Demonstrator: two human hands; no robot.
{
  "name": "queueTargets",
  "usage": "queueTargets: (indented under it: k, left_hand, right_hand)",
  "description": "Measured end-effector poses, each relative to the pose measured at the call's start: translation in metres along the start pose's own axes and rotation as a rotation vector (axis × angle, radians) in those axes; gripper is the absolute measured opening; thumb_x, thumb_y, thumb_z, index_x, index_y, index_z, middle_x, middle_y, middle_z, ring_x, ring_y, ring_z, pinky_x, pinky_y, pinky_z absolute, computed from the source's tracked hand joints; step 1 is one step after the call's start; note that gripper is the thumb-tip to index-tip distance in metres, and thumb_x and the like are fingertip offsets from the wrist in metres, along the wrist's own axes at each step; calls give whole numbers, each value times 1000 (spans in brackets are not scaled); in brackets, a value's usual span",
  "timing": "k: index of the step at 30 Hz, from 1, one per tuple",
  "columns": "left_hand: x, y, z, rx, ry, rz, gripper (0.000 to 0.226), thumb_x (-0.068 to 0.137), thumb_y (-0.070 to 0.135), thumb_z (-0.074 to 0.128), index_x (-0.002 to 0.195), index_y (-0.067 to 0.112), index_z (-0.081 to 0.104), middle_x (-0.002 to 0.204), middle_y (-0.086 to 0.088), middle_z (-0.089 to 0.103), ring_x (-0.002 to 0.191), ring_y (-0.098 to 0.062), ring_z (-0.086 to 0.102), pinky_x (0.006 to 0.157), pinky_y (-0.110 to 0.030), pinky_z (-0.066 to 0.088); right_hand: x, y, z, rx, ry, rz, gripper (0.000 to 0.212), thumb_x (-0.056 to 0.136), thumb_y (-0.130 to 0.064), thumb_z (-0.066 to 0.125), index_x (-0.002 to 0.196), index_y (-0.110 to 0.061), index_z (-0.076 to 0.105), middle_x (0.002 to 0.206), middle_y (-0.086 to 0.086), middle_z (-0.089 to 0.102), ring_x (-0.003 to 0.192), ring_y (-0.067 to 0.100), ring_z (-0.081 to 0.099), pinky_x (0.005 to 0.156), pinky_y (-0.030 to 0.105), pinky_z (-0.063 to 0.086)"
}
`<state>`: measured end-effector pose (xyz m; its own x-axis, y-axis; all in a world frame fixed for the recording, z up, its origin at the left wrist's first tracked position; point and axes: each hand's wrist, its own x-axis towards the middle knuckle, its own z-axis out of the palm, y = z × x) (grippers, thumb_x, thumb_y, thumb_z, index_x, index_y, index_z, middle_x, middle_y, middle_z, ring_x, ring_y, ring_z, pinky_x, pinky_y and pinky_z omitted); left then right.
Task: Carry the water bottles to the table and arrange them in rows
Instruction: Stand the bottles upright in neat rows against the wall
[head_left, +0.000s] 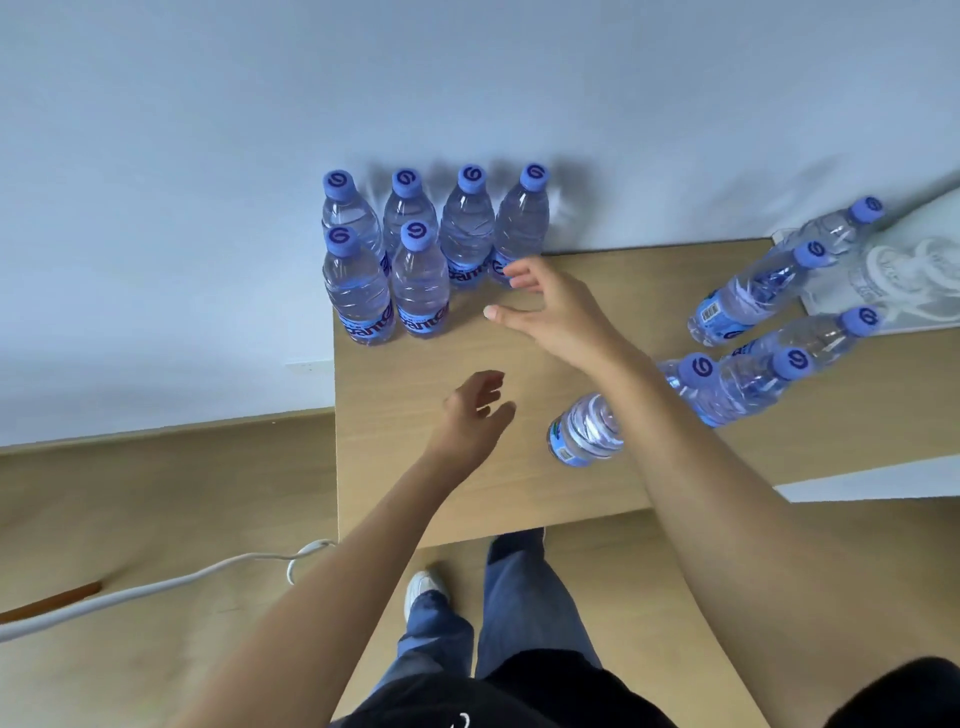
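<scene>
We see a light wooden worktop (519, 467) against a pale wall, with a white cable (156, 587) trailing over the wooden floor at lower left and a white printed bag (893, 280) at the right edge. Six clear plastic water bottles with blue caps (421, 291) stand upright at the worktop's upper left corner, four in a back row by the wall and two in front. At the right of the frame a loose group of five bottles (748, 296) waits, and one more bottle (587, 431) stands near centre, partly hidden beneath our right forearm.

Our right hand (550, 312) hovers with fingers (519, 273) spread and holding nothing, the fingertips just beside the rightmost back-row bottle; we cannot tell whether they touch it. Our left hand (475, 415) hangs lower, fingers loosely curled and empty, apart from every bottle.
</scene>
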<state>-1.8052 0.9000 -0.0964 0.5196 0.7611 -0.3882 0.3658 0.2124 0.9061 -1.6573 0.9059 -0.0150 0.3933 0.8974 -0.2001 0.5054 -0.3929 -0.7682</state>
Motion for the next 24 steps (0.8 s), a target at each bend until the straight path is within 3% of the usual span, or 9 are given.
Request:
queueTargets:
  k: [7,11,13,17,24]
  left_hand:
    - [-25,0,19,97,-168,73,46,89,4,64,134,9,52,134,-2,56,123,-17,53,99,-29,45]
    - [-29,-2,28,158,-245,84,56,86,7,68,138,13,48,139,0,52,126,-16,50,94,-23,40]
    - [-28,-3,32,172,-260,81,61,84,7,71,139,13,47,140,0,51,126,-16,50,94,-23,39]
    - [-23,-7,39,193,-278,59,73,79,6,76,143,15,43,141,0,51,127,-19,49,90,-23,40]
    - [-11,-14,47,203,-315,-6,84,75,9,80,147,22,39,144,-2,49,132,-20,45,89,-25,41]
  right_hand:
    - [-69,20,-33,-55,72,105,41,87,-40,73,120,-17,62,122,-2,63,114,9,56,88,21,38]
    - [-95,36,-40,47,63,164,40,81,-45,78,112,-23,65,112,-12,64,111,3,56,82,11,39]
    - [-103,45,-39,111,72,182,44,76,-44,82,110,-23,66,111,-12,66,112,2,58,87,16,44]
    - [-117,64,-25,228,109,201,46,73,-35,87,112,-22,66,111,-11,69,108,-1,62,92,18,47]
    - [-117,78,-2,403,304,188,14,80,-6,78,90,-4,68,91,-2,71,80,-3,64,72,10,48]
